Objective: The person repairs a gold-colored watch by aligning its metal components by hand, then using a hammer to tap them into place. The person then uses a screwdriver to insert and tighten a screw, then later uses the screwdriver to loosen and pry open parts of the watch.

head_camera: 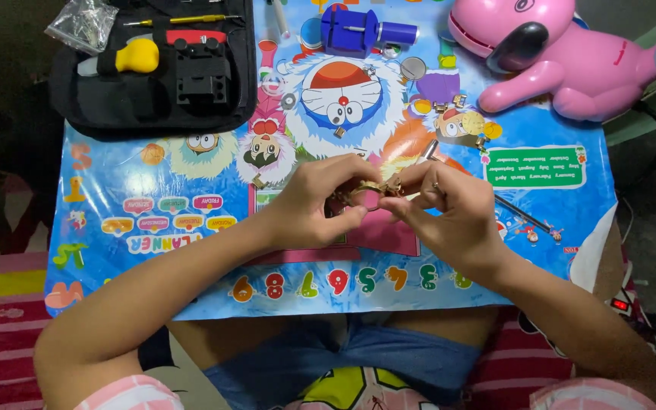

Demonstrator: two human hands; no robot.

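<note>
At the centre of the frame the left hand and the right hand meet over a bench covered with a bright blue cartoon sheet, and both are pinched shut on a small gold-coloured metal watch band held between their fingertips just above the sheet. The left hand's thumb and forefinger close on the band's left end, while the right hand's fingers curl round its right end; a thin silver tool sticks up from the right hand's grip, though how it meets the band cannot be told. A slim dark rod lies on the sheet just right of the right hand. In the upper left of the frame an open black tool case holds a yellow-handled tool and a black block-shaped holder, with a clear plastic bag at its corner. At the top centre sits a blue plastic press tool, and near it, right of centre, small gold and silver watch parts are scattered. A pink toy animal fills the upper right
</note>
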